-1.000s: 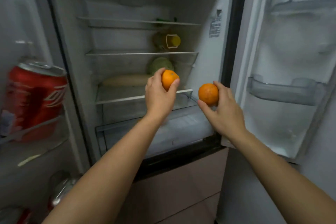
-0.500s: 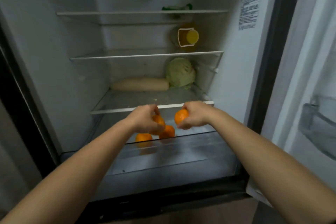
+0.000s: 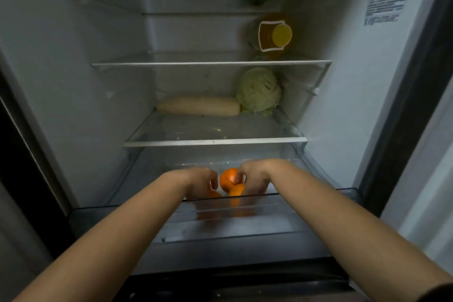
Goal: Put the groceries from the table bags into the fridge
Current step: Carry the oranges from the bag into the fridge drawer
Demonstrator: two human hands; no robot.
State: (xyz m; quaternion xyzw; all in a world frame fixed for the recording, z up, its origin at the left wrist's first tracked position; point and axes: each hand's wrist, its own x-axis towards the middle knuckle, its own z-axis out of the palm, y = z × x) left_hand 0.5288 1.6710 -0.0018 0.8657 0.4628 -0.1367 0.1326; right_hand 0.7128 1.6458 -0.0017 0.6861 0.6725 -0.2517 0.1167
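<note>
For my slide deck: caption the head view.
Left hand and right hand place oranges in the fridge drawer, below cabbage and radish.

hands (image 3: 199, 180) (image 3: 255, 176) lowered deeper into crisper drawer (image 3: 318, 191), oranges (image 3: 228, 179) carried down

Bare shelf (image 3: 208, 130) front before radish (image 3: 198, 105) and cabbage (image 3: 258, 89); oranges (image 3: 228, 178) crowd the drawer (image 3: 306, 192) middle; its sides free.
</note>
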